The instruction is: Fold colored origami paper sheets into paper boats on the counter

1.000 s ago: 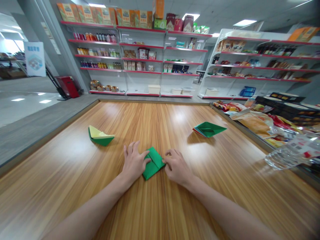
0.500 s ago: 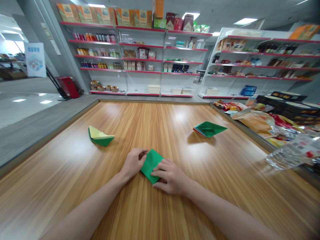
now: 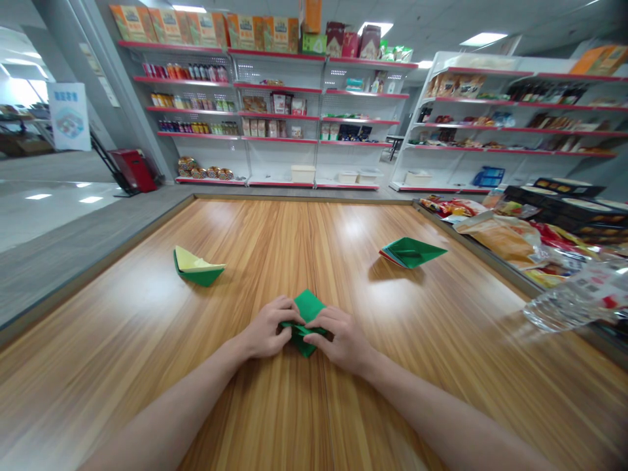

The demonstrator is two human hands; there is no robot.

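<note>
A green sheet of folded paper lies on the wooden table between my two hands, its near layer lifted and creased across the middle. My left hand pinches its left side, thumb below and fingers on top. On the right side my right hand grips the paper with curled fingers and thumb. A paper boat, green outside with pale yellow inside, stands farther off to the left. Another green paper boat, with red, white and blue layers at its left end, rests tilted to the right.
The wooden table has a raised dark edge. Beyond its right edge lie snack bags, dark boxes and a clear plastic container that reaches over the tabletop. Stocked shelves stand behind.
The green paper has turned to point more nearly away from me, and its near part is now lifted and folded. My left hand has moved right and taken hold of it.
</note>
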